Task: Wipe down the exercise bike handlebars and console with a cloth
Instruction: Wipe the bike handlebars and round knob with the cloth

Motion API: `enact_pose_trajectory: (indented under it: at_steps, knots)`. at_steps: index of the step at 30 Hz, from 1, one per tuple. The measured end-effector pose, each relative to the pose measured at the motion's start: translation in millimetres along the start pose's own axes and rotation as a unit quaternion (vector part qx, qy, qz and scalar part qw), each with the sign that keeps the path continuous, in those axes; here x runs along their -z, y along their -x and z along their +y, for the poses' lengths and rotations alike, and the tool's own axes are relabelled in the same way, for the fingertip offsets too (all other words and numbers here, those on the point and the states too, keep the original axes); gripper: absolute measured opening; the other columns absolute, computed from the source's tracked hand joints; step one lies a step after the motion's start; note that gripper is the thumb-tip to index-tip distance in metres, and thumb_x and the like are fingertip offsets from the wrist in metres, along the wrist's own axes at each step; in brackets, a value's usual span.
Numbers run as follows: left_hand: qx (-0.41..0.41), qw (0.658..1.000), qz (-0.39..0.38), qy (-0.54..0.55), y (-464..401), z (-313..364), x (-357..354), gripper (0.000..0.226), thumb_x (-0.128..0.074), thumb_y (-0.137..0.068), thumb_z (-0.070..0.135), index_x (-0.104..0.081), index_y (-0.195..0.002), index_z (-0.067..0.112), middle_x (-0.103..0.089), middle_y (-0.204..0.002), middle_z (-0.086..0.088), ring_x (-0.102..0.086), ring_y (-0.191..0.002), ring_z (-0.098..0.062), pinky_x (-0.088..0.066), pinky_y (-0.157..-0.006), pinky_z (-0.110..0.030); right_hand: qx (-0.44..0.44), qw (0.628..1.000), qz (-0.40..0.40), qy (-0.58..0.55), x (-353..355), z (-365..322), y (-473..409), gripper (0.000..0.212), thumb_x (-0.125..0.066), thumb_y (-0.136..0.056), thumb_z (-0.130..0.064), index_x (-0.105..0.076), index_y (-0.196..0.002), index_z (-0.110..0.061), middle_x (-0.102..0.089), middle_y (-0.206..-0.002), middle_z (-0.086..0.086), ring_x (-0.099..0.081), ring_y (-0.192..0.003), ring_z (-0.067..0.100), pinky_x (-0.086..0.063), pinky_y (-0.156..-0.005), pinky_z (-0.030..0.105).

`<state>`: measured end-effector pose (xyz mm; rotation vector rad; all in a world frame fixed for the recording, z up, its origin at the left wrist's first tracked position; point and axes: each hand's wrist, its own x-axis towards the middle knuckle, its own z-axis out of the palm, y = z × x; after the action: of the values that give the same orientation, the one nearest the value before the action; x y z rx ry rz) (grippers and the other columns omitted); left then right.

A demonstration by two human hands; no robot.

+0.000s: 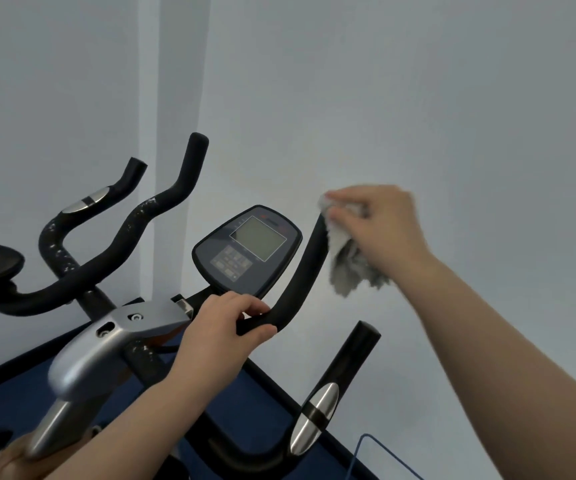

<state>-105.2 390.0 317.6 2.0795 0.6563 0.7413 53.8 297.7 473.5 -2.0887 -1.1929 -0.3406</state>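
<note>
Right hand [380,230] bunches the grey cloth [347,261] against the tip of the upright handlebar [309,268]; left hand [224,327] wraps the same bar's lower bend, steadying it. Risk: the loosely dangling cloth slips off the tip; the console [248,249] just beside remains unwiped.

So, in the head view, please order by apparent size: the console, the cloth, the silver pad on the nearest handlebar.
1. console
2. cloth, partly hidden by the right hand
3. silver pad, although nearest the camera
</note>
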Motion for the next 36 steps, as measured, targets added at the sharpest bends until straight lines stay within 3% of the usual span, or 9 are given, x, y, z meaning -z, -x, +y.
enact_pose_trajectory:
  at_steps: [6,9,13,19,24,27,31,34,36]
  knots:
    - [0.003,1.000,-0.005,0.007,-0.1,-0.1,1.5,0.020,-0.075,-0.075,0.038,-0.066,-0.094,0.039,-0.059,-0.088,0.021,-0.051,-0.091,-0.002,-0.046,-0.079,-0.026,-0.089,0.992,0.088,0.024,-6.9,11.4,34.4,0.021,-0.064,-0.085,-0.023,-0.073,-0.104,-0.024,-0.072,-0.106,-0.007,-0.063,-0.105,0.011,-0.045,-0.094,0.025]
    - [-0.002,1.000,-0.009,0.001,0.2,0.3,2.3,0.020,-0.073,-0.077,0.039,-0.065,-0.095,0.040,-0.058,-0.088,0.022,-0.050,-0.092,-0.001,-0.041,-0.074,-0.020,-0.144,0.979,0.139,-0.045,-20.2,6.7,41.7,0.022,-0.061,-0.088,-0.021,-0.071,-0.108,-0.019,-0.071,-0.108,-0.003,-0.063,-0.104,0.015,-0.045,-0.092,0.024]
    - [0.007,1.000,-0.024,0.013,-0.2,-0.6,6.2,0.020,-0.074,-0.077,0.035,-0.062,-0.089,0.043,-0.058,-0.087,0.022,-0.051,-0.092,-0.001,-0.041,-0.077,-0.022,-0.164,0.974,0.153,-0.019,-59.4,-3.2,46.3,0.020,-0.053,-0.092,-0.019,-0.063,-0.081,-0.006,-0.062,-0.069,0.005,-0.057,-0.068,0.025,-0.040,-0.060,0.030]
    - [-0.013,1.000,-0.017,0.004,3.7,2.5,9.0,0.016,-0.071,-0.080,0.033,-0.066,-0.095,0.036,-0.059,-0.091,0.020,-0.053,-0.095,-0.005,-0.045,-0.081,-0.026,-0.175,0.973,0.095,0.118,-79.0,-9.8,68.2,0.015,-0.045,-0.095,-0.017,-0.058,-0.091,-0.011,-0.051,-0.071,0.002,-0.046,-0.067,0.019,-0.027,-0.058,0.027]
    - [-0.006,0.999,-0.019,-0.042,12.9,-9.4,24.4,0.021,-0.067,-0.084,0.029,-0.065,-0.104,0.032,-0.058,-0.098,0.019,-0.053,-0.100,-0.009,-0.043,-0.084,-0.026,-0.143,0.962,-0.081,0.219,-80.8,-20.8,91.7,0.014,-0.041,-0.091,-0.008,-0.047,-0.079,-0.014,-0.040,-0.061,-0.002,-0.045,-0.070,0.022,-0.026,-0.056,0.030]
    - [-0.015,0.997,-0.029,-0.067,22.9,-17.1,37.3,0.030,-0.060,-0.088,0.021,-0.060,-0.116,0.032,-0.055,-0.108,0.020,-0.047,-0.106,-0.005,-0.036,-0.086,-0.021,-0.141,0.953,-0.169,0.209,-46.4,-20.3,89.3,0.019,-0.050,-0.091,-0.020,-0.064,-0.084,-0.010,-0.063,-0.076,0.007,-0.060,-0.080,0.030,-0.045,-0.067,0.033]
    - [-0.021,0.996,-0.020,-0.081,36.9,-23.3,47.2,0.038,-0.059,-0.089,0.016,-0.057,-0.123,0.033,-0.051,-0.111,0.022,-0.045,-0.111,-0.005,-0.034,-0.088,-0.019,0.030,0.981,0.016,0.191,-23.5,-22.7,66.0,0.016,-0.062,-0.088,-0.020,-0.072,-0.101,-0.020,-0.064,-0.099,0.000,-0.057,-0.092,0.020,-0.041,-0.073,0.027]
    - [-0.021,0.994,-0.014,-0.102,47.7,-26.9,49.7,0.045,-0.060,-0.088,0.017,-0.052,-0.128,0.034,-0.050,-0.119,0.020,-0.041,-0.114,-0.005,-0.034,-0.086,-0.019,0.133,0.937,0.020,0.323,-50.7,-11.5,51.1,0.015,-0.074,-0.075,-0.013,-0.070,-0.089,-0.018,-0.063,-0.092,0.000,-0.056,-0.079,0.024,-0.046,-0.054,0.027]
    - [-0.021,0.993,-0.010,-0.119,53.0,-28.5,50.9,0.047,-0.061,-0.089,0.020,-0.049,-0.132,0.034,-0.050,-0.123,0.018,-0.039,-0.117,-0.005,-0.035,-0.087,-0.020,0.100,0.939,0.001,0.330,-72.0,1.6,58.2,0.009,-0.070,-0.080,-0.015,-0.066,-0.088,-0.014,-0.059,-0.094,0.000,-0.054,-0.079,0.022,-0.049,-0.047,0.031]
